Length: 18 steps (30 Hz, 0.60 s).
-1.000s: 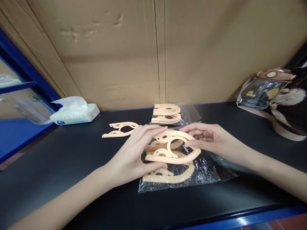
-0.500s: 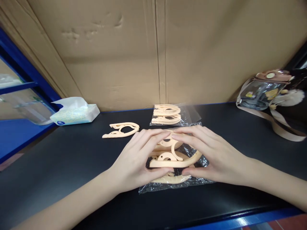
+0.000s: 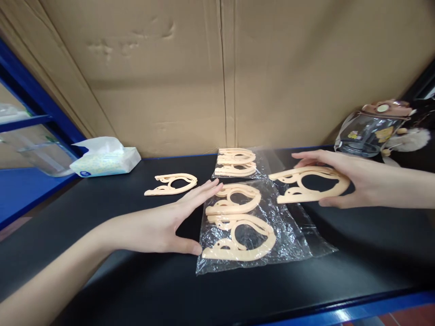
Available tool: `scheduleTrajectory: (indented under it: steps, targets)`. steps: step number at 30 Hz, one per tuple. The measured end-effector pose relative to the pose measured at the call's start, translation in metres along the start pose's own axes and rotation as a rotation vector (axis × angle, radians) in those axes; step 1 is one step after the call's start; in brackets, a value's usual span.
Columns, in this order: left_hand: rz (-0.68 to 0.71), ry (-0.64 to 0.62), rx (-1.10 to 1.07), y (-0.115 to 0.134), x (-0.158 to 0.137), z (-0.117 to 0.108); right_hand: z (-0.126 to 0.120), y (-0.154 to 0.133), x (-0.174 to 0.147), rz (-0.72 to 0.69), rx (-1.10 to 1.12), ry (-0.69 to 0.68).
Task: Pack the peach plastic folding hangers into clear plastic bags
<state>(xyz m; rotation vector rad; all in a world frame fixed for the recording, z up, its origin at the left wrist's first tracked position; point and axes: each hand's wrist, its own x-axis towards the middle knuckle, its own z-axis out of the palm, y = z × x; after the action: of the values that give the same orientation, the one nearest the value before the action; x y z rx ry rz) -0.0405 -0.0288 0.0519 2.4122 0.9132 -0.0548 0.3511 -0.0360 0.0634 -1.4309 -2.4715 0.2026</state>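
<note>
My right hand (image 3: 363, 181) grips the curved end of a beige folding hanger (image 3: 299, 198), folded and raised off the table at the right. In front of me lies a clear plastic bag (image 3: 292, 242) with two folded hangers (image 3: 251, 254) in it, one behind the other. My left hand (image 3: 159, 222) is at the bag's left side, thumb and fingers spread, the thumb tip by its edge. Beyond the left hand, another folded hanger (image 3: 158, 192) lies loose on the table. A second clear bag (image 3: 268, 163) holding folded hangers sits farther back.
A tissue pack (image 3: 105, 163) stands at the back left by a blue frame (image 3: 64, 122). At the back right is a clear bottle (image 3: 367, 136) with a brown lid and strap. A cardboard wall (image 3: 163, 99) rises behind the black table (image 3: 136, 290).
My right hand has carried one folded hanger off the front bag to the right. My left hand has let go and drawn back left, uncovering the bagged hangers.
</note>
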Motion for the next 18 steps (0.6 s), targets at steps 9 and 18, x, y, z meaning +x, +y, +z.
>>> scheduleTrajectory:
  steps: [9,18]
  targets:
    - [-0.015,-0.098,-0.064,-0.003,0.006,0.004,0.003,0.0,-0.006,-0.017,0.049,-0.239]
    - [-0.013,-0.096,-0.067,-0.003,0.007,0.007,0.018,-0.035,0.009,0.035,0.19,-0.392]
